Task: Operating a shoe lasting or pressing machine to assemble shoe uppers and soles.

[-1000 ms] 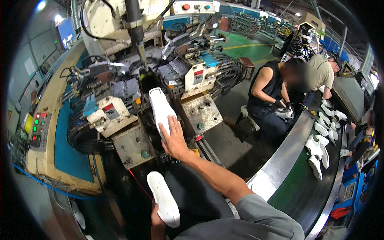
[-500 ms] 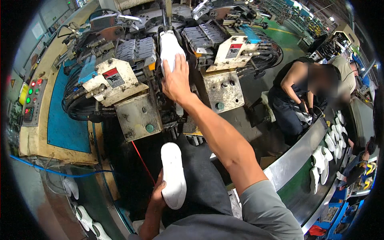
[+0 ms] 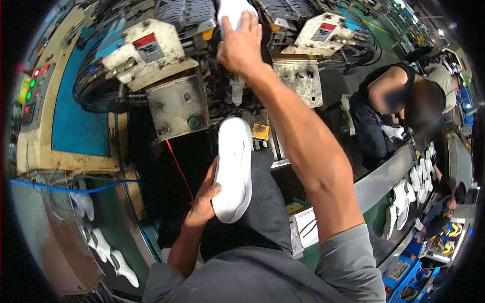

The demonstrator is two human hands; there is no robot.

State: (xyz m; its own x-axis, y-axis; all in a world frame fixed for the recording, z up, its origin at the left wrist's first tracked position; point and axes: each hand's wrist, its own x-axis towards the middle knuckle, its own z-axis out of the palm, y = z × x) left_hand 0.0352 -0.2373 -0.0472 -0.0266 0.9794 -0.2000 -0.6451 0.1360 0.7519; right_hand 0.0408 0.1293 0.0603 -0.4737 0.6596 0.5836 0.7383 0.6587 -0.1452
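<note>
My left hand (image 3: 203,201) grips a white shoe (image 3: 233,169) by its lower left side, the thumb on its edge. The shoe stands out above my lap, its long underside turned up toward me. At the top of the view, my right hand (image 3: 243,45) lies with fingers stretched out on another white shoe (image 3: 233,7). That shoe sits in the middle of the machine between its two dark ribbed blocks, and its far end is cut off by the picture's edge. My right thumb is hidden.
Left and right of the machine's middle are metal brackets (image 3: 177,108) and bundled hoses. A control panel (image 3: 34,96) with lit buttons stands left. White shoes (image 3: 121,267) lie low on the left; others (image 3: 399,207) line a green belt at right. A co-worker (image 3: 381,111) bends over there.
My view has tipped down, so the machine sits higher in the picture. The shoe in my left hand has come up closer to the machine. My right hand remains on the machine's shoe.
</note>
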